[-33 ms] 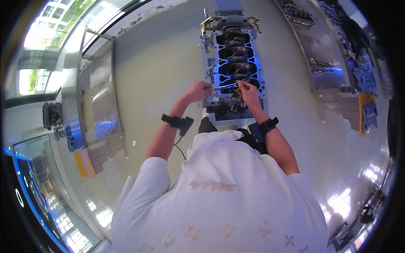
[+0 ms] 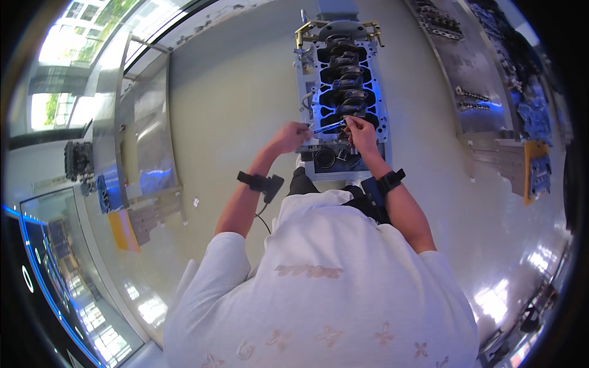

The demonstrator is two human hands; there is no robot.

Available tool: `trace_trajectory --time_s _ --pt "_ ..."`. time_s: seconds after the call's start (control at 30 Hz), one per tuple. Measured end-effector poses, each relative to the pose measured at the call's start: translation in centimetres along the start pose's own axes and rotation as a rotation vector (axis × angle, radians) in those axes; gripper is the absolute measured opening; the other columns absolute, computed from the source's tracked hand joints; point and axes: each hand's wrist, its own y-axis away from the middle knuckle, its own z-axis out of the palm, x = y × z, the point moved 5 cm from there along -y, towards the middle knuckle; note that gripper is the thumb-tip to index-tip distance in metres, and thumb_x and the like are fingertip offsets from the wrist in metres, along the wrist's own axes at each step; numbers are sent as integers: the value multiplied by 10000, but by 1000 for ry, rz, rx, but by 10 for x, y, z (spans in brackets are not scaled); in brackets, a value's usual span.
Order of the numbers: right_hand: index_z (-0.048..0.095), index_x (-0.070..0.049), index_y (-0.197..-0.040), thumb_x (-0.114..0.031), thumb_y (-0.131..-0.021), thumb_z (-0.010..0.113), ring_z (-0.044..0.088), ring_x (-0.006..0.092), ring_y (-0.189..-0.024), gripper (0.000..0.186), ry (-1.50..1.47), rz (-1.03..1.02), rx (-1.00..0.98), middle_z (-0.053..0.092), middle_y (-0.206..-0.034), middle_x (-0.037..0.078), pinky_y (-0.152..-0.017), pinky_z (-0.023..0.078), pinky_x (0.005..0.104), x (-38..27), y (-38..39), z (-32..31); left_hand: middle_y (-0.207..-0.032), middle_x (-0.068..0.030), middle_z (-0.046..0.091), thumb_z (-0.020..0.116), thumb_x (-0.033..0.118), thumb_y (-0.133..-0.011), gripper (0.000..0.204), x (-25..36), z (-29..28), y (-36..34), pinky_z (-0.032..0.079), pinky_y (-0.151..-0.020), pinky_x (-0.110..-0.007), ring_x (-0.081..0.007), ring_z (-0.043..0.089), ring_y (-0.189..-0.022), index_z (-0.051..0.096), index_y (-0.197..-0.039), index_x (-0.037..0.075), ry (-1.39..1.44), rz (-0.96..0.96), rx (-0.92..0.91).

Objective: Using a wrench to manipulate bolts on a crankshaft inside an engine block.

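Observation:
An engine block (image 2: 381,92) on a stand lies in front of me, its dark crankshaft (image 2: 351,83) exposed along the middle. Over its near end, a slender shiny metal tool (image 2: 329,127) spans the gap between my hands; its exact kind is too small to tell. My right hand (image 2: 361,132) pinches the tool's right end. Beside its left end is my left hand (image 2: 291,137), fingers curled together at the block's left edge; whether they grip the tool or something small is unclear. Under the hands, a tray (image 2: 362,164) holds a black ring-shaped part (image 2: 324,158) and other small parts.
Brass-coloured brackets (image 2: 301,35) stick out at the stand's far end. A metal bench (image 2: 475,67) on the right carries camshafts (image 2: 471,105) and other engine parts. Another metal bench (image 2: 153,122) stands at the left, near the windows. Black devices are strapped around both forearms.
The engine block and benches sit slightly further right in the picture. The tool slants a little more steeply, its left end lower. My hands have hardly moved.

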Motion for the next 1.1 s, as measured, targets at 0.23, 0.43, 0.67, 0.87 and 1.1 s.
trace_trajectory --time_s 0.23,0.43,0.67,0.87,1.1 --pt "714 -68 -917 -270 -819 661 660 229 -703 230 392 -127 -5 691 -794 99 -663 499 334 27 -9 -3 -583 -7 477 483 256 -963 287 -18 108 52 377 -460 -300 -113 439 -487 576 -811 32 728 -281 109" --pt "720 -133 -928 -302 -834 626 657 293 -828 215 543 -88 31 687 -860 115 -723 503 382 10 8 6 -661 -55 537 359 245 -1011 269 7 160 54 487 -530 -307 -194 603 -599 485 -900 35 898 -351 -113" --pt "720 -172 -958 -325 -832 627 651 311 -844 219 504 -51 104 684 -870 115 -735 503 394 27 5 5 -702 -83 565 342 254 -1011 272 26 177 45 573 -665 -379 -265 664 -686 477 -941 28 1107 -381 -285" --pt "724 -146 -928 -329 -830 633 652 313 -834 227 364 72 172 686 -850 119 -717 503 395 49 2 5 -605 -22 472 428 267 -976 317 -12 128 39 520 -444 -353 -156 512 -473 506 -795 19 597 -433 -223" --pt "717 -119 -943 -321 -835 630 659 311 -804 245 489 58 311 688 -816 122 -691 506 393 40 12 7 -677 -106 620 482 323 -931 336 -45 72 4 495 -558 -387 -257 628 -618 614 -814 38 5 -163 -187"
